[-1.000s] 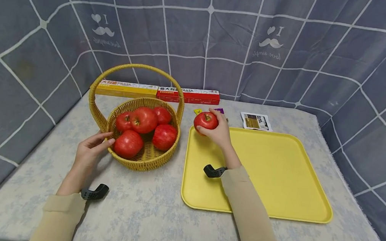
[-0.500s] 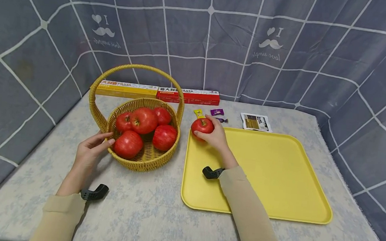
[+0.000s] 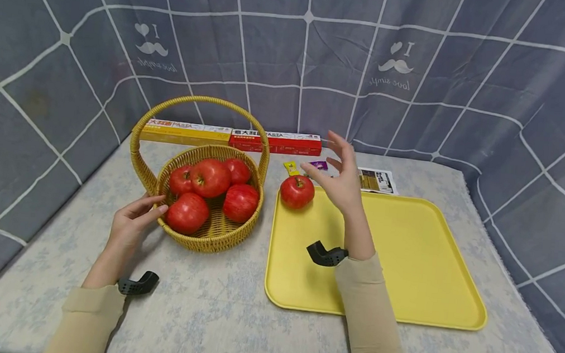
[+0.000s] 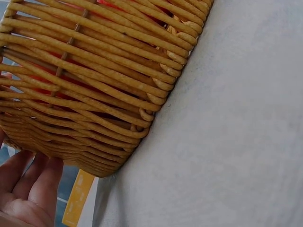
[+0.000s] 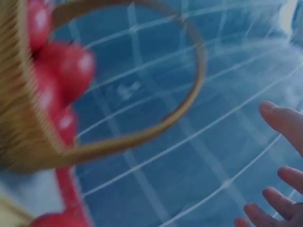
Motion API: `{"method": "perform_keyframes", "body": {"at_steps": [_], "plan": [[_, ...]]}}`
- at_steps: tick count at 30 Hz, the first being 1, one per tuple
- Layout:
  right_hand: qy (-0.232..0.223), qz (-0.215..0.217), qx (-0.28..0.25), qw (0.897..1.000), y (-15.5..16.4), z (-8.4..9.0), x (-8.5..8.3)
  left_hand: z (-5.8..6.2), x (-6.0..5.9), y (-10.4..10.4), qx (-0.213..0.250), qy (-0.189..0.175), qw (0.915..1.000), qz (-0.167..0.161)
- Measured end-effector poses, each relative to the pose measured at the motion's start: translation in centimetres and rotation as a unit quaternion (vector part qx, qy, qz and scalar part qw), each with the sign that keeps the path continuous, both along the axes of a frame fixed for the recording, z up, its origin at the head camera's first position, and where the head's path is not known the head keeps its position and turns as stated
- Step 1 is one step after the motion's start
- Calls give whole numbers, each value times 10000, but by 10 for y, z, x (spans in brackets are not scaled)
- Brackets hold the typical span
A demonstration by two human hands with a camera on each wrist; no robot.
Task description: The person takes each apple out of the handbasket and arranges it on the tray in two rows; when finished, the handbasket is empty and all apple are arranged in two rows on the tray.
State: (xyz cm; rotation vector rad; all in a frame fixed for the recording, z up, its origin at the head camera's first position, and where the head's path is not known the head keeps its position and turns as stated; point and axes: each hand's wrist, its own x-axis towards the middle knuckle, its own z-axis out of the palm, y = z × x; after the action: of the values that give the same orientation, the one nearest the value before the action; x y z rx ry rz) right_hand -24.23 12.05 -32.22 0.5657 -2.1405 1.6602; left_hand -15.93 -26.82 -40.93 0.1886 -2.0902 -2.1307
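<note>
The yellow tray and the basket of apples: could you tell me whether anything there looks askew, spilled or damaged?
Nothing stands out. One apple sits upright in the yellow tray's far left corner; the rest lie in the basket.

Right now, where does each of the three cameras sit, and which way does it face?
Head: high, facing forward and down at the basket, tray and apple; both forearms, left hand and right hand show.
Left wrist: low beside the basket wall, fingers at its foot.
Right wrist: blurred, facing the basket handle and backdrop; fingers spread.
Shared: all three show the basket.
</note>
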Motion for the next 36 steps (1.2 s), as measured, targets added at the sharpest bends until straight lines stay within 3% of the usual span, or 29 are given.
{"method": "perform_keyframes", "body": {"at_steps": [5,9,12,18,25,29,36], "plan": [[1044,671,-724,9896,-3,31,32,0,-2,0,19,67,10000,-4],[1537,1156,-780,9782,-14,37,45,-1,-2,0,65,70,10000,-11],[1641,1394,-624,9745,-26,34,48,-1,-2,0,91,37,9999,-25],[1092,1702,-282,9789,-48,19,44,-2,-3,1,154,67,9999,-39],[237,1861,255,9819,-66,-10,26,-3,-2,1,156,59,9999,-16],[-215,2016,601,9774,-78,-30,16,-3,0,0,145,65,9999,-29],[-518,2217,1411,9635,-94,-54,1,-2,1,0,165,43,9998,-66]]}}
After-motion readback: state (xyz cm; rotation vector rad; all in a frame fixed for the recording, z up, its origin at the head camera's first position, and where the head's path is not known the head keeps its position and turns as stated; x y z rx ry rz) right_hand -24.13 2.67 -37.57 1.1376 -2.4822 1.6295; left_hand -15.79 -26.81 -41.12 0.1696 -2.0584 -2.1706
